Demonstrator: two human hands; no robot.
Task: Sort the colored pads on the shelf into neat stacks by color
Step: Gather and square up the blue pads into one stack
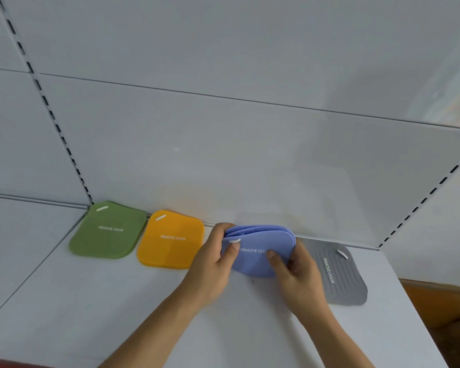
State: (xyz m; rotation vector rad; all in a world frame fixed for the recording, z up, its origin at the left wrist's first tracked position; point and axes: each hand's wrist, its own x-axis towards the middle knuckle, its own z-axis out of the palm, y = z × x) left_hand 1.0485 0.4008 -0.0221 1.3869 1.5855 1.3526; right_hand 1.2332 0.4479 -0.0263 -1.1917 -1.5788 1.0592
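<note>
white shelf [117, 301]: left hand [213, 264] and right hand [295, 274] grip floppy rounded blue pads [258, 243].

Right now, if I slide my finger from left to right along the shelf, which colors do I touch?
green pads → yellow pads → blue pads, held in the left hand and right hand → gray pad

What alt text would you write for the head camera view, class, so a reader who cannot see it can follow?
Two hands, left and right, hold a bunch of blue pads just above a white shelf. On the shelf lie a green stack and an orange stack to the left, and a grey pad to the right.
</note>
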